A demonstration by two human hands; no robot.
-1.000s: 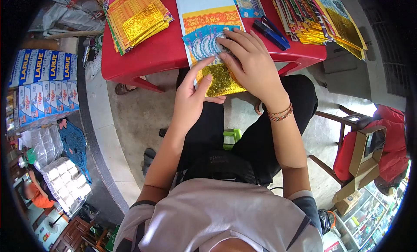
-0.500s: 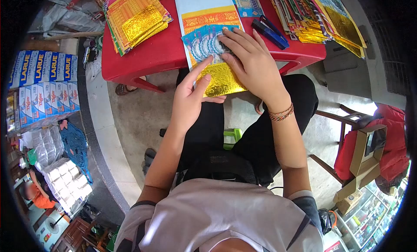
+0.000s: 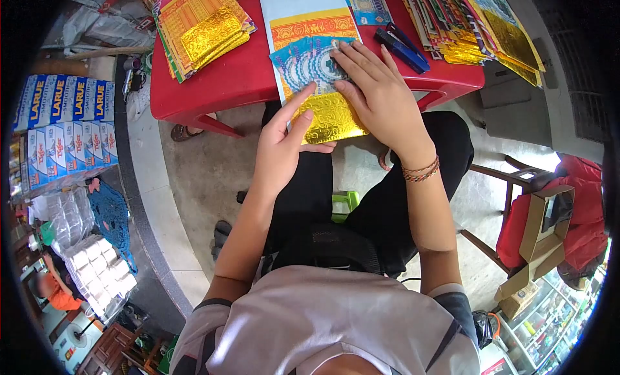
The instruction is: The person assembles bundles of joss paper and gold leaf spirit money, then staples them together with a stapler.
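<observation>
A bundle of fanned blue printed notes (image 3: pixel 300 66) and an embossed gold sheet (image 3: pixel 332 118) lies over an orange-and-white paper (image 3: pixel 310 27) at the near edge of the red table (image 3: pixel 226 84). My left hand (image 3: pixel 284 139) grips the bundle's lower left edge, thumb on top of the gold sheet and fingers partly hidden beneath. Flat on the bundle's right side rests my right hand (image 3: pixel 374 87), its fingers stretched over the notes. A dark blue stapler (image 3: pixel 402 50) lies just right of that hand.
Stacked printed papers with gold sheets (image 3: pixel 210 36) sit at the table's left, and a thick pile (image 3: pixel 452 26) at its right. Beer cartons (image 3: pixel 64 129) stand at the far left. A green stool (image 3: pixel 345 204) is between the legs; an open cardboard box (image 3: pixel 542 229) is at the right.
My right hand has shifted slightly to the right, uncovering a little more of the blue notes. My left hand and the bundle look unmoved.
</observation>
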